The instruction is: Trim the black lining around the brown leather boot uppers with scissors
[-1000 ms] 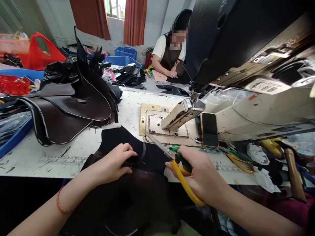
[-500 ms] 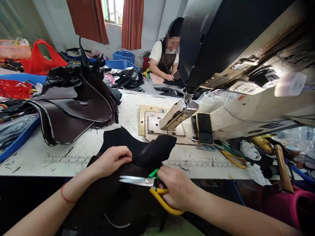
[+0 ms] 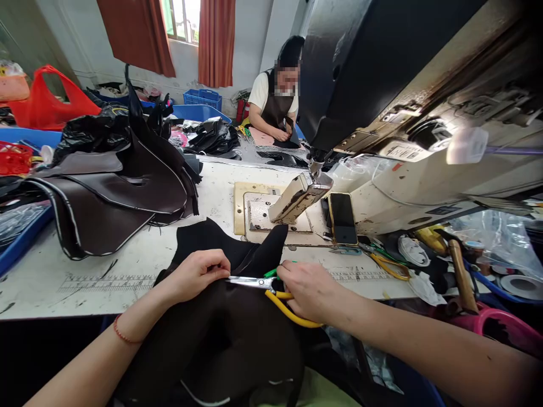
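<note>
A dark brown and black sheet of leather-like material hangs over the table's front edge, its black flap lying on the tabletop. My left hand pinches the material near the fold. In my right hand is a pair of scissors with one green and one yellow handle. The scissors' tips point left, right beside my left fingertips, at the material. Whether the blades are cutting into it cannot be made out.
Ahead stands a sewing machine post, with a phone to its right. Stacked brown leather pieces lie left. Further right are yellow-handled scissors and a wooden handle. Another person works across the table.
My right hand has raised the scissors, bringing their tips up to my left fingertips at the material. The right side of the black flap has shifted. The view has turned slightly right.
</note>
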{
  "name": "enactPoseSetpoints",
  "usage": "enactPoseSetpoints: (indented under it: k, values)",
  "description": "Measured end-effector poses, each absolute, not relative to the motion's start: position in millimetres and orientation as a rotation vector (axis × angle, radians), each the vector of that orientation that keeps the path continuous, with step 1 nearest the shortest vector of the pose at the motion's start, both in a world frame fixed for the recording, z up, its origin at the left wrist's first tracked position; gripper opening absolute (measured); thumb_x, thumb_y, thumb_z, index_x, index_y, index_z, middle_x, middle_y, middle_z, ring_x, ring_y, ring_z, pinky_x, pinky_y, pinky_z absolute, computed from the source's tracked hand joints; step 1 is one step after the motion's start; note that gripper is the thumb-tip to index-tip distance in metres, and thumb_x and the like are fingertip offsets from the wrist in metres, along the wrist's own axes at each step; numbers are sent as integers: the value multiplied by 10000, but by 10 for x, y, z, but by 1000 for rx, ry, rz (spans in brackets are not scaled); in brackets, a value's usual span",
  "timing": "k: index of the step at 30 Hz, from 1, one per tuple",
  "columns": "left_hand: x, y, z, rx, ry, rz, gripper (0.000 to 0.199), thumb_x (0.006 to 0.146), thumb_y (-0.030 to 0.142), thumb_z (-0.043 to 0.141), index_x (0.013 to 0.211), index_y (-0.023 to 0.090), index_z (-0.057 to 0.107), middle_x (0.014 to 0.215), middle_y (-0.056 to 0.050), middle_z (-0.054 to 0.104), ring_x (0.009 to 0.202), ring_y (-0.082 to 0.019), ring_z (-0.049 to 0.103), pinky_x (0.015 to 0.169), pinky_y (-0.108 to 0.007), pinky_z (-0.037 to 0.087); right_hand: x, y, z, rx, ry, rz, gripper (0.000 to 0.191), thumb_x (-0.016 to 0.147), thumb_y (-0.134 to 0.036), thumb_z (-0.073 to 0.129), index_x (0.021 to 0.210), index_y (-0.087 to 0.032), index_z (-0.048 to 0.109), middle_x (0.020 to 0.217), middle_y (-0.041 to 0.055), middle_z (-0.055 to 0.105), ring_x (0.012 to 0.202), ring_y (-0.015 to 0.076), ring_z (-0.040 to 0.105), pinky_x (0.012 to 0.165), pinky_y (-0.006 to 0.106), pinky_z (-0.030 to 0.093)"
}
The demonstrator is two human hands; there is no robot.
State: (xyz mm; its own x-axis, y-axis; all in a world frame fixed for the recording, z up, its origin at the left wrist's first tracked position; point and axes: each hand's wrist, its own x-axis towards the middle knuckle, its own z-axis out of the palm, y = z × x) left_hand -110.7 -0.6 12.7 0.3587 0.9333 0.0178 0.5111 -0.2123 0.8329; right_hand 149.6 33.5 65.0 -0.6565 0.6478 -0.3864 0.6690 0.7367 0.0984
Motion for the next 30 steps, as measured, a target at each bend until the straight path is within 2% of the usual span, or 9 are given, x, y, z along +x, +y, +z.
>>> enactPoseSetpoints:
  k: [6,19,24,30]
  values:
    - [-1109,-4,75,1928,1143,772,186,906,229,525,761,187,633,822,-13,598,738,-122,565,673,-220,415,1426,326,573,963,2630,-27,157,740,-204,585,890,-157,583,899,91,637,806,242,622,594,290,384]
    - [-1200,43,25,1909,1095,883,156,884,235,583,747,182,637,826,-7,568,674,-104,504,605,-234,378,1270,350,644,883,2563,65,197,792,-273,555,939,-151,604,856,89,640,687,255,626,477,315,298]
    - [-1194,49,21,1966,1075,971,146,881,197,583,751,184,649,814,-7,572,718,-110,544,626,-225,414,1202,326,654,885,2588,95,201,789,-274,560,933,-139,601,868,103,646,699,258,636,484,306,328]
    - [-1198,43,16,1772,1034,1099,136,876,184,585,750,176,637,831,5,540,570,-68,554,532,-209,464,1055,298,621,885,2624,52,167,787,-232,532,903,-132,600,837,110,645,682,255,644,502,304,375]
